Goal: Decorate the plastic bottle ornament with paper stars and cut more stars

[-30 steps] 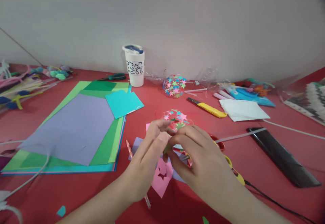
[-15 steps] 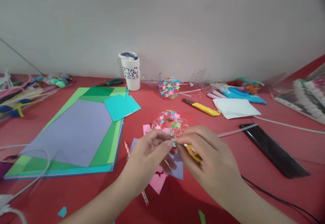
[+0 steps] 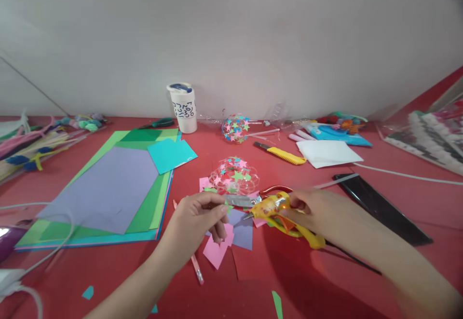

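My right hand point(image 3: 307, 205) grips a yellow hot glue gun point(image 3: 269, 205), its metal nozzle pointing left and down. My left hand point(image 3: 202, 213) is closed in a pinch left of the nozzle, with a small green paper piece point(image 3: 228, 206) at its fingertips. Its exact shape is hard to make out. Scissors point(image 3: 240, 200) with red handles lie behind the glue gun, partly hidden by it. Beyond them sits a clear dome point(image 3: 237, 176) covered in coloured paper stars. Pink point(image 3: 216, 251) and purple paper scraps point(image 3: 243, 237) lie below my hands.
Coloured paper sheets point(image 3: 104, 188) are stacked at left, a pink pencil point(image 3: 195, 263) nearer. A white cup point(image 3: 184, 109), a star-covered ball point(image 3: 235, 128) and a yellow cutter point(image 3: 284, 154) stand or lie behind. A black case point(image 3: 383, 208) and white paper point(image 3: 329, 152) are at right.
My hands have moved apart. My right hand has shifted right and now holds the glue gun upright into clear view, nozzle near my left fingers. The scissors have come into view.
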`<state>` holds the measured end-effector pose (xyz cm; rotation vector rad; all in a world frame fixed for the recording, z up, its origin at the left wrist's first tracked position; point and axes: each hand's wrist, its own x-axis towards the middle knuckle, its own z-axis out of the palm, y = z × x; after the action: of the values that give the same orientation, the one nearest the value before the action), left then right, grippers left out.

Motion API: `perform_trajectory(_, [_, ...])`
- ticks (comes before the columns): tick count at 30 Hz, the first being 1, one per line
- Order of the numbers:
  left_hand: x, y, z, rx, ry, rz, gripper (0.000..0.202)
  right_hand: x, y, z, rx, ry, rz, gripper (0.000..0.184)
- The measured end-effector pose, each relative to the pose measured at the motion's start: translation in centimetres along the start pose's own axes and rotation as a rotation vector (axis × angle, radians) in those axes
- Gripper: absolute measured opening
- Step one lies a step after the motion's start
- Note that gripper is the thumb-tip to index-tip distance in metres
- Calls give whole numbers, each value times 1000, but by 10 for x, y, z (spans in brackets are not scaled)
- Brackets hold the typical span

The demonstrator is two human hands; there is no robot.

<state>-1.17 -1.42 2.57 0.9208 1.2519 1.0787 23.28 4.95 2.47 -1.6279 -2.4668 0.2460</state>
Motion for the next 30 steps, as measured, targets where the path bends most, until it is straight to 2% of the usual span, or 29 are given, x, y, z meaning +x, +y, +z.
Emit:
perform_trajectory(2, [0,0,-3,-17,28,11,7,0,12,7,48,-118,32,23])
perform_trajectory(5, [0,-2,-4,-31,59,19,11,0,18,15,134,-254,70,22])
perform_trajectory(10, [3,-8,-6,-70,15,-29,13,2,17,11,299,-341,85,22])
perform_trajectory(12, [4,-9,-7,-105,23,-55,13,2,16,5,502,-409,81,21])
perform_trajectory(14, [5,-10,-7,-133,40,-65,14,0,14,-3,815,-483,96,24])
perform_trajectory(17, [5,-10,-6,-145,60,-63,16,-5,8,-13,1126,-474,208,33])
perform_trajectory(19, [5,-11,-5,-151,49,-62,16,-9,4,-13,1167,-428,369,38])
perform_trajectory(21, [4,-13,-3,-158,26,-69,15,-11,2,-8,1140,-409,465,32])
perform_trajectory(22, [4,-14,-2,-163,14,-76,15,-12,2,-3,1130,-433,442,28])
perform_trajectory(24, [4,-16,0,-175,-3,-92,14,-11,2,6,1138,-526,308,22])
perform_trajectory(26, [3,-17,2,-187,-20,-96,14,-10,2,11,1142,-572,206,23])
perform_trajectory(30, [3,-17,2,-207,-23,-83,12,-11,0,12,1083,-452,203,30])
